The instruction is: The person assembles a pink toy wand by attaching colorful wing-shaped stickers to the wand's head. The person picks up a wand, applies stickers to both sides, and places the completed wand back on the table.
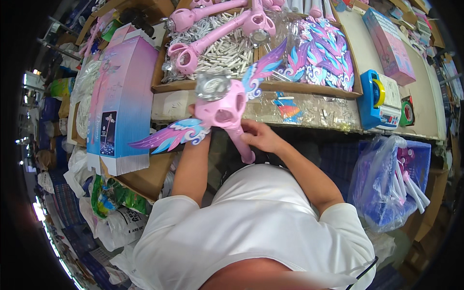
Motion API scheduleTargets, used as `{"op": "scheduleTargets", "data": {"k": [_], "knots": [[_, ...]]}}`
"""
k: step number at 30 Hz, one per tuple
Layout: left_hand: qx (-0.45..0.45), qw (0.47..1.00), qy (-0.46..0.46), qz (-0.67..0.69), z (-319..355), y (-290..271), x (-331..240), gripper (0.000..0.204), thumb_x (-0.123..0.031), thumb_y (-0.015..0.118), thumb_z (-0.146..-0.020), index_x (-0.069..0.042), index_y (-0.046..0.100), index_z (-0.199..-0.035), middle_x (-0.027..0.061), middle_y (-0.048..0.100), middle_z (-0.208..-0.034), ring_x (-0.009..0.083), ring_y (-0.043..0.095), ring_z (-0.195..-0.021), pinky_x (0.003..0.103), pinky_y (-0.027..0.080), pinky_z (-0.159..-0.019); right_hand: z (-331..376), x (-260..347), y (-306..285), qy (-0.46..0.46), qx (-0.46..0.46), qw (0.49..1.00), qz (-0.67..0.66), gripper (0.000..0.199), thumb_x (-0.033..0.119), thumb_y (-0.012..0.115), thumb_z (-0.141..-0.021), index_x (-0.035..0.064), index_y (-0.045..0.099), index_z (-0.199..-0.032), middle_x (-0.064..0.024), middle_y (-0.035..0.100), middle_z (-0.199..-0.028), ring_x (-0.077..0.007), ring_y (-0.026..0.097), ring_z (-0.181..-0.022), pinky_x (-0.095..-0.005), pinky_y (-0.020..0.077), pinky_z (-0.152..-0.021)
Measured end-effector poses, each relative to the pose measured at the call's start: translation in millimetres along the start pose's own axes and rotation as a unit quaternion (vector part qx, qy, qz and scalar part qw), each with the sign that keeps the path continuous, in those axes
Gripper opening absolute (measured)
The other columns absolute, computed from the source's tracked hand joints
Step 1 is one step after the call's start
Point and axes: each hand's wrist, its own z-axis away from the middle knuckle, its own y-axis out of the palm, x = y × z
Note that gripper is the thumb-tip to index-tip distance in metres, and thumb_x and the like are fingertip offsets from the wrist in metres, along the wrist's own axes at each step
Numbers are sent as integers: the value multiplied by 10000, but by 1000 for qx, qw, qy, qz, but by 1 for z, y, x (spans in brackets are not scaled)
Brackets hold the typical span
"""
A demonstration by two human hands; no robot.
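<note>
A pink toy wand (220, 113) is held over the front edge of the workbench, with a clear, shiny dome on its head. Purple-and-blue wings stick out on both sides: the left wing (171, 136) and the right wing (263, 67). My right hand (263, 137) closes around the upper part of the handle, which points down toward my body. Behind the wand's head, my left hand (192, 110) grips it from the left; most of its fingers are hidden by the head and the left wing.
On the bench, a cardboard tray (309, 88) holds small white sticks, pink wands and loose wings (328, 53). Flat printed boxes (123, 96) stack at left. A blue tape dispenser (369, 101) stands at right, above a bag-lined blue crate (386, 212) with pink-and-white parts.
</note>
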Motion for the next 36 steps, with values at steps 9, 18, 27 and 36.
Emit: {"op": "scheduleTargets", "data": {"k": [9, 18, 27, 36], "knots": [[55, 998, -2, 33, -9, 5, 2, 833, -628, 534, -786, -63, 372, -1376, 193, 457, -1342, 380, 528, -1107, 573, 432, -897, -6, 19, -98, -95, -295, 667, 678, 239, 161, 618, -804, 82, 646, -1028, -86, 614, -1044, -304, 565, -971, -418, 458, -820], [96, 994, -28, 48, -21, 8, 19, 919, -689, 549, -739, -56, 369, -1380, 215, 456, -1338, 412, 548, -1068, 614, 444, -859, 4, 32, -79, 36, -343, 855, 388, 177, 163, 563, -909, 24, 586, -1017, -90, 626, -874, -267, 597, -826, -367, 463, -712], [86, 989, -62, 100, -34, 10, 34, 1063, -777, 581, -647, -48, 358, -1386, 236, 452, -1333, 447, 541, -1076, 631, 462, -840, 32, 88, -11, -43, -152, 946, 282, 216, 147, 553, -921, 1, 611, -1069, -140, 621, -757, -210, 575, -662, -313, 463, -633], [18, 995, -70, 75, -32, 11, 36, 1039, -761, 580, -674, -46, 339, -1388, 255, 458, -1316, 457, 557, -1051, 627, 466, -866, 25, 96, -2, 4, -135, 953, 270, 235, 170, 549, -929, -27, 622, -1035, -62, 575, -701, -126, 507, -644, -282, 429, -593]]}}
